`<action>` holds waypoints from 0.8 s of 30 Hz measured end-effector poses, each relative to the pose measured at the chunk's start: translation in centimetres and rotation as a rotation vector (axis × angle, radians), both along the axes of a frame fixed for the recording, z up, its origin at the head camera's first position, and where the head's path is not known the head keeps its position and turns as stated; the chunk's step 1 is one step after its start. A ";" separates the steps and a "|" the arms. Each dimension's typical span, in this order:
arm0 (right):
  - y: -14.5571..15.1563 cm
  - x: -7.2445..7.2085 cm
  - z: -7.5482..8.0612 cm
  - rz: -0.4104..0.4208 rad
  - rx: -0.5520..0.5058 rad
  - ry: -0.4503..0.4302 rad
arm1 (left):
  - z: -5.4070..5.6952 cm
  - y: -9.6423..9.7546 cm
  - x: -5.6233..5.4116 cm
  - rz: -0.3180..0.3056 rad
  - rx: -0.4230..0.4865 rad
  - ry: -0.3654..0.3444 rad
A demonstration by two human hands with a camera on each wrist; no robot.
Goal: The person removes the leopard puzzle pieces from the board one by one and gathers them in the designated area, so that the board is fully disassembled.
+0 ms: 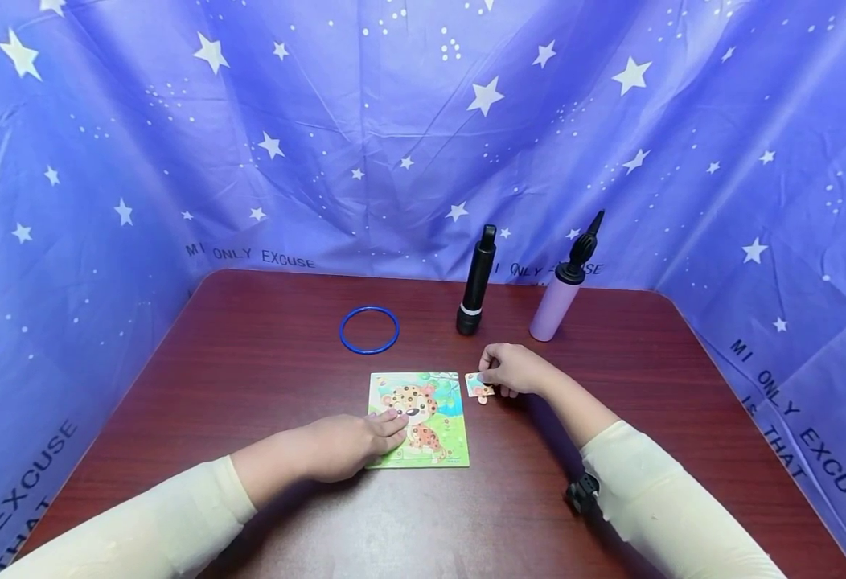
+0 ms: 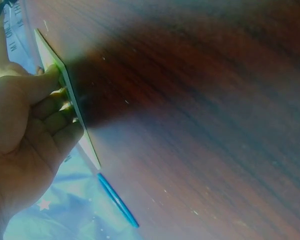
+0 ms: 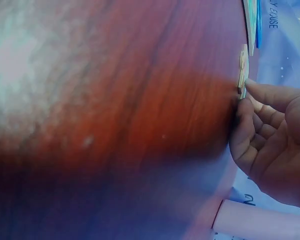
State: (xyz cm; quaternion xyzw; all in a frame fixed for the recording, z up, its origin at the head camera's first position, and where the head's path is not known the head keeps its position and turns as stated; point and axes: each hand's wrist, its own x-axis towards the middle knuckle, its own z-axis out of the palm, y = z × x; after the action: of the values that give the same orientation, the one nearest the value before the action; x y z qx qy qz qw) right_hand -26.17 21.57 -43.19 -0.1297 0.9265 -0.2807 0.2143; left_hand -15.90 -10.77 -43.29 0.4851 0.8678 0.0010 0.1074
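Note:
A square jigsaw puzzle (image 1: 445, 426) with a spotted leopard cub picture lies on the table. My left hand (image 1: 354, 444) rests on its left side, fingers extended over the picture; in the left wrist view the hand (image 2: 27, 125) is over the edge of the thin puzzle board (image 2: 92, 152). Just right of the board, my right hand (image 1: 520, 370) pinches a loose puzzle piece (image 1: 474, 386) between thumb and fingers. The right wrist view shows this puzzle piece (image 3: 243, 62) edge-on, its near end at the fingertips of the right hand (image 3: 275, 135).
Behind the puzzle lies a blue ring (image 1: 369, 351). A black cylindrical object with a white band (image 1: 475, 281) stands beyond the right hand, beside a purple hand pump (image 1: 556, 305) with a black nozzle. Starry blue cloth (image 1: 365, 121) surrounds the brown table (image 1: 264, 322).

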 end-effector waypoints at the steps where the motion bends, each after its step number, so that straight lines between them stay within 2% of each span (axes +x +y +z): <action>1: 0.0 0.0 0.0 0.002 0.010 0.007 | 0.0 0.0 0.0 0.000 0.001 0.001; 9: 0.0 0.0 -0.3 0.005 0.022 0.037 | 0.3 0.0 0.2 -0.007 0.008 0.012; 15: 0.0 0.1 -0.1 0.012 0.023 0.058 | 0.1 0.1 0.1 0.000 -0.003 0.011; 17: -0.1 0.0 0.1 0.010 0.024 0.096 | 0.0 0.1 0.1 0.001 -0.004 0.012; 22: -2.1 -0.1 0.8 0.028 -0.071 0.240 | -0.1 0.1 0.0 -0.001 -0.006 0.016; 24: -3.6 0.1 0.9 0.086 -0.136 0.228 | -0.1 0.0 0.0 -0.001 -0.003 0.012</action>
State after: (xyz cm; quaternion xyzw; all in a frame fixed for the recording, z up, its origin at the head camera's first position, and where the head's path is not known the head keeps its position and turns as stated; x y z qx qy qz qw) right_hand -26.12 18.01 -42.25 -0.2145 0.9173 -0.3167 0.1104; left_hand -15.91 -10.73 -43.40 0.4853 0.8683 -0.0035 0.1031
